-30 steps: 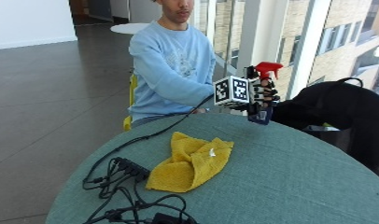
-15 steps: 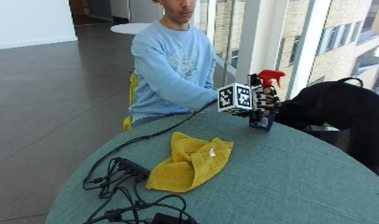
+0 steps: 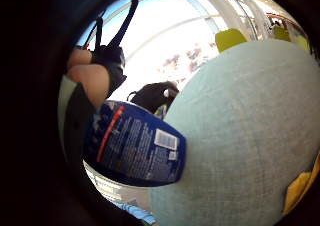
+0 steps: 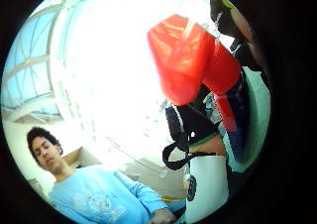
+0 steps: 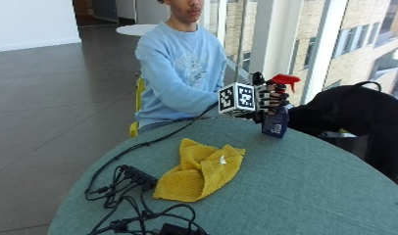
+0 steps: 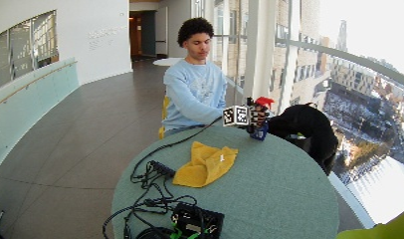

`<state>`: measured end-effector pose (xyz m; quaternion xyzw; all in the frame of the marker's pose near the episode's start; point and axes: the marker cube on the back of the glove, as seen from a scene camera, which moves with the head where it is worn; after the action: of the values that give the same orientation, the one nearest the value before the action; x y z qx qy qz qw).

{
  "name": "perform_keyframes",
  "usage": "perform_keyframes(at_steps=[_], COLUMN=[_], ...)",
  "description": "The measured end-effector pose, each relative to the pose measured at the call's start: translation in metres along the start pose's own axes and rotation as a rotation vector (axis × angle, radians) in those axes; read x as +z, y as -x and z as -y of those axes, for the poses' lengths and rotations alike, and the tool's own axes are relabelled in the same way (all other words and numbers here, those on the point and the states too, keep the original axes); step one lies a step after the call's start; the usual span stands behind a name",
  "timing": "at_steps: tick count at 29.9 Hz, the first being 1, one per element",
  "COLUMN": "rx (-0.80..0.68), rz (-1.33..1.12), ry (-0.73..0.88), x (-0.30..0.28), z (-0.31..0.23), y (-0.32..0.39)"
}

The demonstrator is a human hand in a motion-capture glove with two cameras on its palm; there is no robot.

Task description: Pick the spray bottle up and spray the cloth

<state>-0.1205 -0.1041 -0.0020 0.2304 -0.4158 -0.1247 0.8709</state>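
A spray bottle [image 5: 275, 122] with a blue body and a red trigger head is gripped by the gloved right hand [image 5: 267, 98] at the far side of the round teal table [image 5: 303, 186]. The bottle is upright and its base is low over the tabletop; I cannot tell if it touches. The fingers curl round its neck under the red head [image 4: 185, 60]. The little finger side palm view shows the blue label [image 3: 135, 143] close to the palm, over the table [image 3: 250, 126]. A crumpled yellow cloth [image 5: 202, 169] lies left of the table's middle, apart from the bottle, toward the table's near side.
Black cables and a power strip [image 5: 130, 176] sprawl over the near left of the table, with a black box [image 6: 197, 219] at its front edge. A large black bag [image 5: 356, 112] sits just past the table's right side. A yellow chair [image 5: 139, 98] stands behind the person.
The hand and bottle have shifted slightly to the right and a little lower. The cloth and cables have not moved.
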Motion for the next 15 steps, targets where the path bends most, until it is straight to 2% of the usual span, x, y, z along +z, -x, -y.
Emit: perform_keyframes(at_steps=[6, 15], rx=[-0.015, 0.022], rz=[-0.121, -0.284], ry=[0.105, 0.189], x=[-0.070, -0.177], z=[-0.022, -0.108], y=[0.006, 0.008])
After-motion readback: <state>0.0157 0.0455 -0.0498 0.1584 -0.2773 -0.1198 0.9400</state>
